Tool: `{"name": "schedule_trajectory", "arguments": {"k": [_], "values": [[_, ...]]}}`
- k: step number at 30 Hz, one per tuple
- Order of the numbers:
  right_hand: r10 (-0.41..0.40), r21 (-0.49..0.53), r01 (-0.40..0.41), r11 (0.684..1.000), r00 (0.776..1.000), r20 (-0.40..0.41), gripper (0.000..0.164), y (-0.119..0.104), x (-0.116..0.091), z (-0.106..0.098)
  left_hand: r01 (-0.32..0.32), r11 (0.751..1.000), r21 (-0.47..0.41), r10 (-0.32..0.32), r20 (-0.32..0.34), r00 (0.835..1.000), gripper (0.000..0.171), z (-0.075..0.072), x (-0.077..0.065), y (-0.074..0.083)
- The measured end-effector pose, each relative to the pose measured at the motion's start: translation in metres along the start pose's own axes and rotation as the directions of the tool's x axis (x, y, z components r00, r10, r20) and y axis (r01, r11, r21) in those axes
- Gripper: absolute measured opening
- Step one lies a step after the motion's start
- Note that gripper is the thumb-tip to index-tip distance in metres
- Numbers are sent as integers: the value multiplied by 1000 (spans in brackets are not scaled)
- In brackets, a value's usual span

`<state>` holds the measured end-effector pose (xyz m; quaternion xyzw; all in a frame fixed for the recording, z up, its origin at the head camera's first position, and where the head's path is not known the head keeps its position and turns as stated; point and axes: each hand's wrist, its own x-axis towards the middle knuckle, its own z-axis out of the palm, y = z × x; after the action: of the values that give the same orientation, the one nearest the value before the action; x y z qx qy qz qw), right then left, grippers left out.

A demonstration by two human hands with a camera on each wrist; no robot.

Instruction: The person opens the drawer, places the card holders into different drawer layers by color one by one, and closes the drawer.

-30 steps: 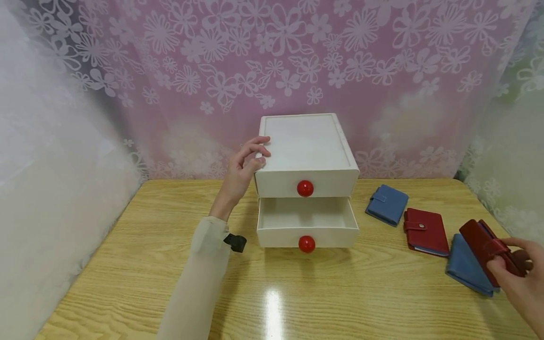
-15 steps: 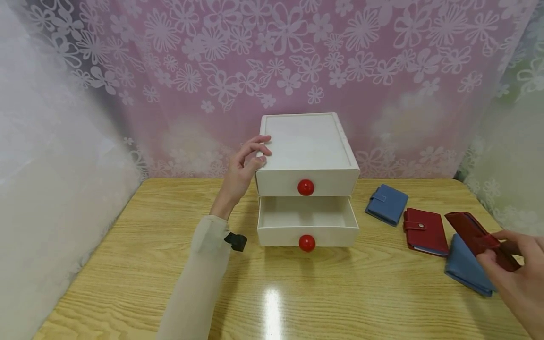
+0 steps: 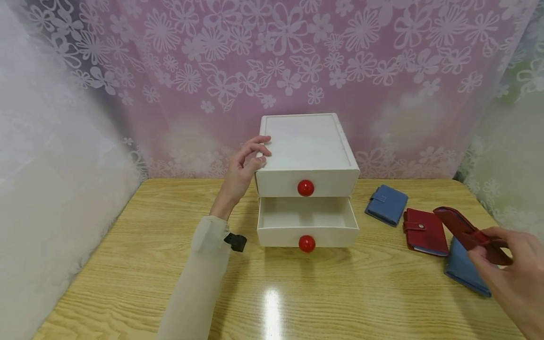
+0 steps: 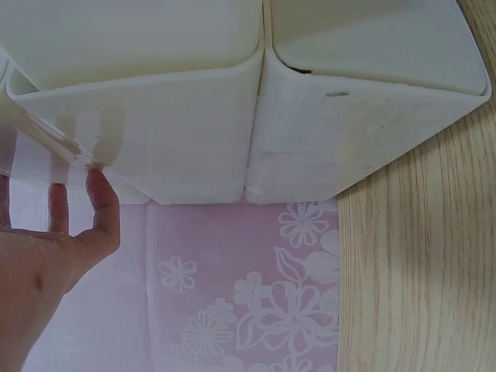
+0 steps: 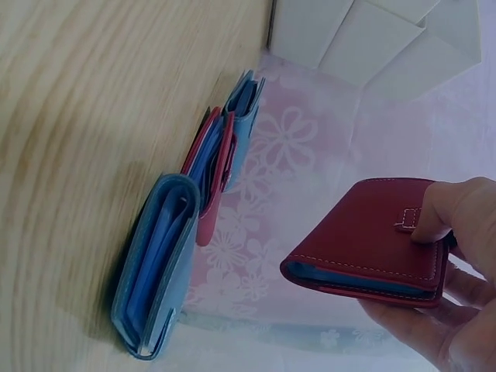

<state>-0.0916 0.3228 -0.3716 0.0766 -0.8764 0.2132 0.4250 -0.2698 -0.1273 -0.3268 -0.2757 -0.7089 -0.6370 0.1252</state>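
Observation:
My right hand [image 3: 516, 271] pinches a dark red wallet [image 3: 471, 235] between thumb and fingers, raised over the blue wallet [image 3: 465, 269] on the table. In the right wrist view this held wallet [image 5: 364, 240] shows its strap and blue inner edge, off the tabletop. My left hand [image 3: 240, 172] rests on the top left edge of a white two-drawer box [image 3: 308, 144], fingers relaxed. In the left wrist view the fingertips of that hand [image 4: 46, 256] touch the box's side wall [image 4: 155, 139]. The lower drawer [image 3: 308, 215] is pulled out with nothing in it; the upper one is closed.
A second red wallet [image 3: 426, 232] and another blue wallet [image 3: 386, 204] lie on the wooden table [image 3: 340, 297], right of the box. Red round knobs [image 3: 307, 243] stick out from the drawer fronts. A pink flowered curtain [image 3: 204, 94] hangs behind.
My right hand has drawn the held red wallet to the left and tilted it, so it now overlaps the lying red wallet's edge in the head view. The left hand stays put.

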Motion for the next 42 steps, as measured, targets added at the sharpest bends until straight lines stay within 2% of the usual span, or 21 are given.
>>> {"name": "schedule_trajectory", "arguments": {"k": [5,8,15,23,26,36,42], "values": [[-52,2,52,999,998,-30,62,-3,4,1,11,1000,8,-11,-1,1000,26,0,-1,1],[-74,6,74,997,996,-59,66,-7,6,2,13,1000,2,-13,-1,1000,26,0,-2,1],[-122,15,124,992,989,-88,68,-16,11,5,7,1000,8,-7,-4,1000,26,0,-1,2],[-141,-18,141,990,989,-33,75,-25,13,2,5,1000,13,-5,-1,1000,27,0,0,2],[-139,-12,139,990,990,-35,77,-27,15,3,7,1000,13,-7,-1,1000,27,0,0,2],[-160,-39,160,986,987,5,73,-39,19,-1,11,1000,8,-11,-1,1000,24,0,-1,2],[-178,-3,178,984,981,-70,73,-41,20,4,13,1000,-6,-13,2,1000,24,0,-1,2]]}}
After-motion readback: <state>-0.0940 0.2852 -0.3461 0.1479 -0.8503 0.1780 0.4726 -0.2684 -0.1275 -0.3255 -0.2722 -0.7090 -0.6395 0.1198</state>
